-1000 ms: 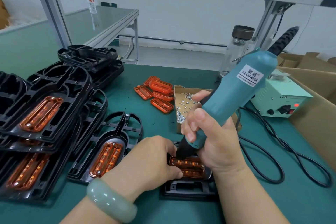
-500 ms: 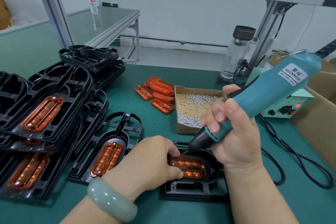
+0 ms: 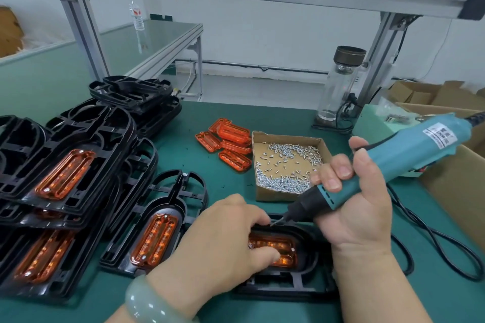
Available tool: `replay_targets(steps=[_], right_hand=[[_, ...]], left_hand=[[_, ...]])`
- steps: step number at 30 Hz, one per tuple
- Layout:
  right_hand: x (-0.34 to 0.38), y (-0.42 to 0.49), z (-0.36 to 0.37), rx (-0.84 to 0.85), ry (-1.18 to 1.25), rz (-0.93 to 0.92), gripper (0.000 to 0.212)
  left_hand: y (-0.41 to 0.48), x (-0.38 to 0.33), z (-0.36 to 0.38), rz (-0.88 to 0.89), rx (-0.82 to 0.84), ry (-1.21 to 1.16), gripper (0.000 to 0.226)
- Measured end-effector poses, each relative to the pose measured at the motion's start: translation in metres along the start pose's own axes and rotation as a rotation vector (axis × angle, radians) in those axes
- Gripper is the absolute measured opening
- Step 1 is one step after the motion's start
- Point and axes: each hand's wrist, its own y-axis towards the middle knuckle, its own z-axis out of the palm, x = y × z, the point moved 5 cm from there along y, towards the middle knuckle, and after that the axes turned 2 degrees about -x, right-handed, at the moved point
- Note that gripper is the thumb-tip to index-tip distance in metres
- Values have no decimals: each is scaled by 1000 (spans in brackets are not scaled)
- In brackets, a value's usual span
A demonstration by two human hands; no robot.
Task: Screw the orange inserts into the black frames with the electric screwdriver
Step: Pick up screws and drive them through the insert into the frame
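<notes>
A black frame [image 3: 312,278] lies in front of me with an orange insert [image 3: 283,246] seated in it. My left hand [image 3: 223,241] rests on the frame's left part, thumb on the insert, fingers curled over the frame's far rim. My right hand [image 3: 357,204] grips the teal electric screwdriver [image 3: 399,155], tilted low to the right, its bit tip hovering just above the frame's far edge beside my left fingertips. Several loose orange inserts [image 3: 231,141] lie beyond, next to a cardboard box of screws [image 3: 286,165].
Stacks of black frames with inserts [image 3: 65,176] fill the left side; one more fitted frame [image 3: 157,225] lies beside my left hand. A glass bottle [image 3: 338,84], a pale green power unit [image 3: 372,118], black cables [image 3: 430,238] and cardboard boxes [image 3: 459,181] stand at the right.
The screwdriver has lifted off the insert and tipped down to the right, its bit now off the insert at the frame's far edge. My left hand stayed on the frame.
</notes>
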Motion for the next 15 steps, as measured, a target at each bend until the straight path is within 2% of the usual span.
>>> replay_targets(steps=[3, 6, 11, 15], right_hand=[[4, -1, -5, -11, 44, 4, 15], [9, -1, -7, -1, 59, -6, 22], [14, -3, -8, 1, 56, -32, 29], [13, -4, -9, -10, 73, -38, 33]], left_hand=[[3, -19, 5, 132, 146, -67, 67], [4, -26, 14, 159, 225, -51, 81], [1, -26, 16, 125, 196, -144, 76], [0, -25, 20, 116, 151, -175, 86]])
